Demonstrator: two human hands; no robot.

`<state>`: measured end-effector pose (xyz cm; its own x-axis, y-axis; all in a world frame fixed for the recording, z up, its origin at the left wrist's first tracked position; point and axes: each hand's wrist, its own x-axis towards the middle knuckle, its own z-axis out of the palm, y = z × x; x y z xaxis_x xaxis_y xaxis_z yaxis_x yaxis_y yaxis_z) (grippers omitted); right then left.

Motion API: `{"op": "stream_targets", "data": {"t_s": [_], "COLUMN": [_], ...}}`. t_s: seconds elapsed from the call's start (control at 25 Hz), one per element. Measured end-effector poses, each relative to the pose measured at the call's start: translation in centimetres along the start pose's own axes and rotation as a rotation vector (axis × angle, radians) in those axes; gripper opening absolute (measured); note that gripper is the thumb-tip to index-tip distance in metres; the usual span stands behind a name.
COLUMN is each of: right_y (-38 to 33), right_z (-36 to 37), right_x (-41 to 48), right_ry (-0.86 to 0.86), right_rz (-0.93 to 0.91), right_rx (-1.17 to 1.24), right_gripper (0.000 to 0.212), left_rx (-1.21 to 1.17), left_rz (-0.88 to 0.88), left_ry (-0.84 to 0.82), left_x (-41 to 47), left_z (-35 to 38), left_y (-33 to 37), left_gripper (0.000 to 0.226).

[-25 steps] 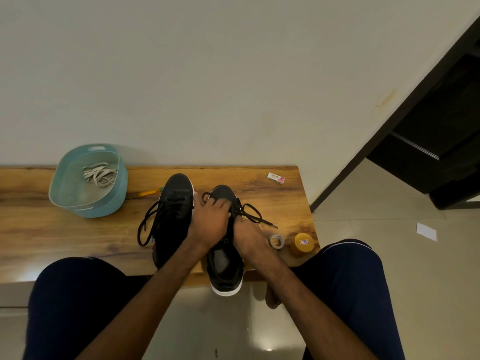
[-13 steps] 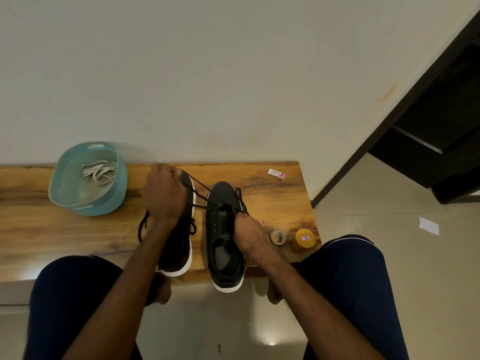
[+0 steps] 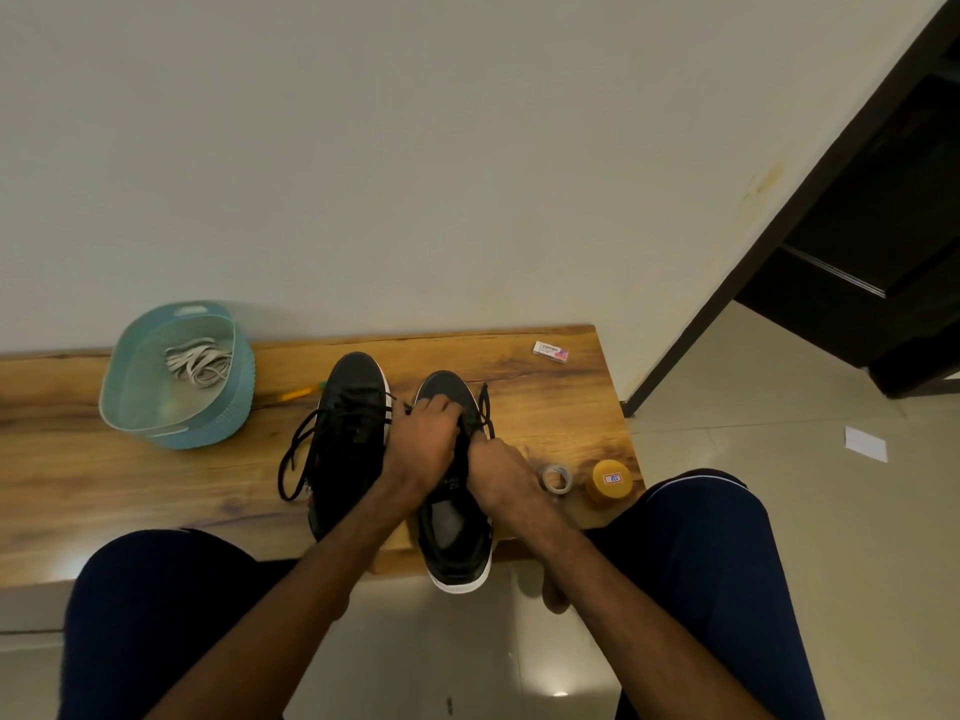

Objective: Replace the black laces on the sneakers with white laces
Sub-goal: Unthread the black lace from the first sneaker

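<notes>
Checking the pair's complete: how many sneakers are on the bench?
2: the left sneaker near the teal basket; the right sneaker beside it, heel overhanging the bench. None seems hidden.

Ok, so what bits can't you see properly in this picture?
All in the head view:
Lace holes of the right sneaker: covered by the left hand and right hand.
What the fingers pinch: tucked under the hands.
Yellow pencil: one end hidden behind the left sneaker.
Label on the yellow jar: too small to read.
Table: its left end is cut off by the picture's edge.
</notes>
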<state>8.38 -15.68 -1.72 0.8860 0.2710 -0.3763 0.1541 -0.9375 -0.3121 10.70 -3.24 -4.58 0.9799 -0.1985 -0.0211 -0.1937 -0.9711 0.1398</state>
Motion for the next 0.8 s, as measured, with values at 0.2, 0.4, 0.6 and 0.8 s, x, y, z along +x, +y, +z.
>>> {"op": "stream_targets", "data": {"t_s": [0.2, 0.4, 0.6, 0.8], "right_y": [-0.6, -0.7, -0.6, -0.9], "right_z": [-0.2, -0.2, -0.3, 0.3], "right_x": [-0.4, -0.7, -0.7, -0.9], "right_ry": [0.042, 0.047, 0.023, -0.098], "right_rz": [0.002, 0.009, 0.018, 0.053], "right_rx": [-0.076, -0.107, -0.068, 0.002], "right_gripper": [0.025, 0.029, 0.034, 0.07], "left_rx": [-0.063, -0.066, -0.191, -0.209], "left_rz": [-0.033, -0.034, -0.425, -0.213], "left_ry": [-0.009, 0.046, 0.421, 0.197], "left_x": [1.1, 1.0, 1.1, 1.6], "left_z": [0.0, -0.3, -6.5, -5.6], "left_y": [-1.4, -1.6, -7.1, -7.3], "left_gripper": [0.016, 0.021, 0.007, 0.033]}}
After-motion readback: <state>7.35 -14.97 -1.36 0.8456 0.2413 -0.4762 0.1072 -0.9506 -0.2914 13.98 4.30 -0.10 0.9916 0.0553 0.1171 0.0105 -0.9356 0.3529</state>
